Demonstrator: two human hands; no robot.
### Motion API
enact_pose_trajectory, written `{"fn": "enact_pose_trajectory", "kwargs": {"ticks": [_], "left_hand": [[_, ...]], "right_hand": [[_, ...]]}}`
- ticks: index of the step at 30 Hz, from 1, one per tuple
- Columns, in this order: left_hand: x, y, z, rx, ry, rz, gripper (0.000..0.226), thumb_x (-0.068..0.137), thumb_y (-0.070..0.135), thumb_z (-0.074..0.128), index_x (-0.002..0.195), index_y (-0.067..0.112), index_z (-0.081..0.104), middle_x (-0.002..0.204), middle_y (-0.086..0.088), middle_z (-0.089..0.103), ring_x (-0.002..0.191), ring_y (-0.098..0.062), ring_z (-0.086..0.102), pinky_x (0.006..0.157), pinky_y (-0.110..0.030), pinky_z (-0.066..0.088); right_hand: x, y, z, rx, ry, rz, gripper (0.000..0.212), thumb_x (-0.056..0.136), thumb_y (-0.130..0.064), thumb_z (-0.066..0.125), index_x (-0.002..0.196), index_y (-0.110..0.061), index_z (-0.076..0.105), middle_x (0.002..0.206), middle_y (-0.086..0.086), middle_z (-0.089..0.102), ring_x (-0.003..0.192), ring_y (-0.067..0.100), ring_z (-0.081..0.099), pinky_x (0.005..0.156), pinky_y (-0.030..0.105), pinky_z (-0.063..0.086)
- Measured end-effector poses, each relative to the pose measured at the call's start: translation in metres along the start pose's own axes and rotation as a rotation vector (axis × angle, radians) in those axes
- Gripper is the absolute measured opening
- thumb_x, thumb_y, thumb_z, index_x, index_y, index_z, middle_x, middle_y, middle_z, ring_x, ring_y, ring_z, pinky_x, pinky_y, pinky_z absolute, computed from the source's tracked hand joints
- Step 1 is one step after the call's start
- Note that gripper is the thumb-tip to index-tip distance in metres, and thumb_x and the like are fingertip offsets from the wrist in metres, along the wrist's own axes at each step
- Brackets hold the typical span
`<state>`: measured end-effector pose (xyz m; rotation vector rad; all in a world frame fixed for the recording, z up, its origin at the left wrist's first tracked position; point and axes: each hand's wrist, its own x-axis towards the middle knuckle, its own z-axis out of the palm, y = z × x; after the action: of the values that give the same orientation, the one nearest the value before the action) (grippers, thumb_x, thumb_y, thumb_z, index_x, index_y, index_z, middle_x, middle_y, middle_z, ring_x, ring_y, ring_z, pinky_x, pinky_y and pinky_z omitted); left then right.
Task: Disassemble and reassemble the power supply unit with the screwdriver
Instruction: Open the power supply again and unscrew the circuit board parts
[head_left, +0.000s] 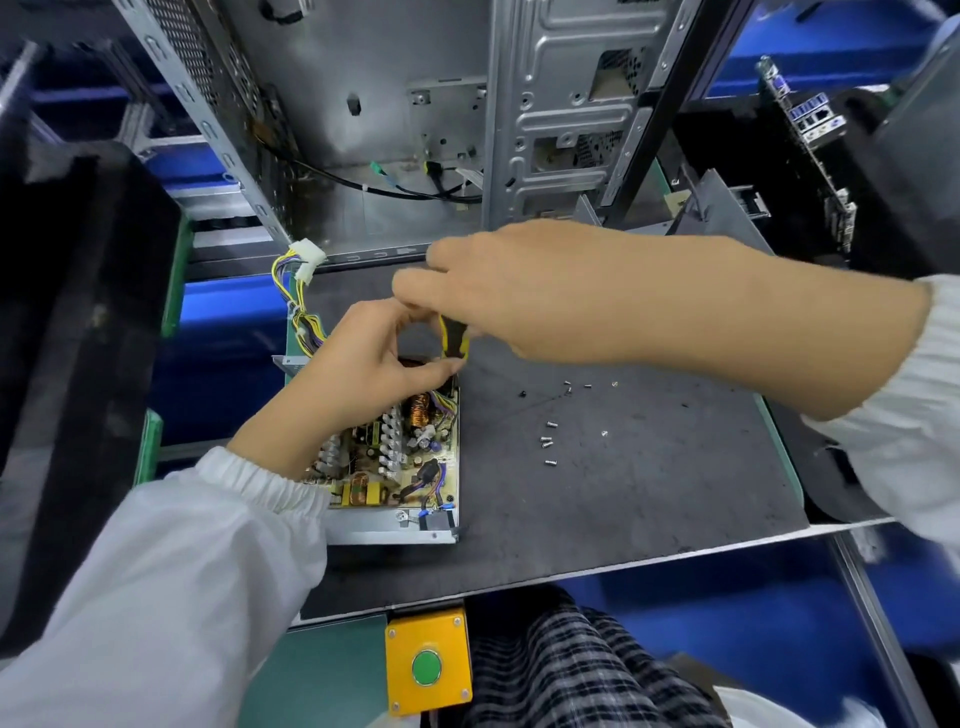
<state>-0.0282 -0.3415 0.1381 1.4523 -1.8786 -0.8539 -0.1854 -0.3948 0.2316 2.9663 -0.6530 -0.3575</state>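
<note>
Gripping screwdriver (454, 339) from above, right hand (545, 296) (fingers curled), left hand (358, 364) steadying.

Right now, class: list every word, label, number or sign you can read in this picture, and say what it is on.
No text can be read.
Circuit board: any markings too small and blurred.
Yellow button box: green button, no lettering.
Computer case: bare metal, no label visible.
</note>
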Motion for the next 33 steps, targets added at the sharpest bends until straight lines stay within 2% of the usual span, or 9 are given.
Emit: {"fn": "enact_pose_trajectory", "kwargs": {"ticks": [4,8,11,13,15,19,22,27,33], "left_hand": [[-0.004,0.004,0.001,0.008,0.022,-0.018,0.057,0.072,0.006,0.083,0.083,0.052,0.052,0.077,0.036,0.060,0.080,0.013,0.058,0.073,-0.005,0.039],[-0.001,0.013,0.003,0.023,0.104,0.028,0.034,0.068,0.020,0.087,0.083,0.043,0.066,0.090,-0.001,0.070,0.092,-0.013,0.061,0.085,-0.028,0.047],[-0.003,0.011,0.002,0.054,0.053,0.009,0.013,0.076,0.012,0.083,0.082,0.008,0.071,0.088,-0.012,0.067,0.092,-0.024,0.061,0.084,-0.041,0.047],[-0.005,0.007,0.001,0.037,0.049,0.019,0.016,0.076,0.007,0.081,0.081,0.017,0.069,0.085,-0.001,0.067,0.089,-0.014,0.062,0.083,-0.030,0.047],[-0.007,0.008,0.001,0.041,0.059,0.018,0.032,0.075,0.001,0.079,0.086,0.029,0.068,0.088,0.014,0.069,0.088,0.001,0.062,0.082,-0.017,0.046],[-0.010,0.016,0.003,0.048,0.018,0.034,0.055,0.070,-0.009,0.062,0.067,0.044,0.048,0.067,0.037,0.057,0.067,0.024,0.049,0.067,0.001,0.035],[-0.012,0.016,0.000,0.022,-0.021,-0.009,0.047,0.064,0.004,0.056,0.063,0.052,0.056,0.061,0.029,0.058,0.056,0.014,0.048,0.055,-0.003,0.034],[-0.006,0.008,0.001,0.059,-0.071,-0.008,0.010,0.079,0.014,0.079,0.080,0.013,0.069,0.079,-0.003,0.069,0.077,-0.006,0.061,0.076,-0.022,0.046],[-0.006,0.010,-0.007,0.054,-0.095,-0.040,0.021,0.079,0.006,0.079,0.098,0.010,0.069,0.097,-0.004,0.072,0.093,-0.006,0.061,0.085,-0.013,0.042]], "right_hand": [[-0.001,-0.005,-0.002,-0.164,0.032,-0.010,0.024,0.098,-0.034,0.043,0.105,-0.014,0.055,0.076,0.003,0.043,0.060,0.023,0.047,0.045,0.027,0.011],[0.002,-0.010,-0.003,-0.243,0.093,0.088,0.051,0.101,-0.036,0.036,0.058,-0.011,0.029,0.056,0.003,0.028,0.051,0.016,0.025,0.048,0.026,0.011],[0.000,-0.008,-0.002,-0.220,0.087,0.124,0.042,0.101,-0.031,0.040,0.063,-0.014,0.035,0.061,0.001,0.030,0.062,0.022,0.038,0.048,0.025,0.014],[-0.003,-0.008,-0.003,-0.135,0.007,0.073,0.016,0.097,-0.026,0.047,0.093,-0.012,0.052,0.077,0.004,0.041,0.068,0.027,0.049,0.045,0.027,0.015],[-0.004,-0.009,-0.005,-0.116,-0.032,-0.010,0.023,0.093,-0.011,0.047,0.116,-0.010,0.047,0.080,0.003,0.034,0.057,0.023,0.039,0.044,0.028,0.013],[-0.008,-0.018,-0.006,-0.227,0.027,-0.014,0.022,0.098,-0.025,0.040,0.089,-0.012,0.055,0.061,0.001,0.031,0.053,0.021,0.036,0.045,0.026,0.011],[-0.005,-0.026,-0.002,-0.204,0.099,0.026,0.050,0.101,-0.043,0.030,0.059,-0.015,0.029,0.056,-0.001,0.023,0.048,0.013,0.019,0.047,0.026,0.010],[0.002,-0.015,0.006,-0.052,0.140,0.145,0.028,0.099,-0.031,0.043,0.077,-0.015,0.047,0.078,0.008,0.051,0.070,0.026,0.045,0.046,0.026,0.014],[-0.016,-0.007,0.011,0.207,0.132,0.174,0.039,0.094,-0.041,0.050,0.072,-0.011,0.038,0.062,-0.002,0.025,0.067,0.027,0.039,0.047,0.029,0.023]]}}
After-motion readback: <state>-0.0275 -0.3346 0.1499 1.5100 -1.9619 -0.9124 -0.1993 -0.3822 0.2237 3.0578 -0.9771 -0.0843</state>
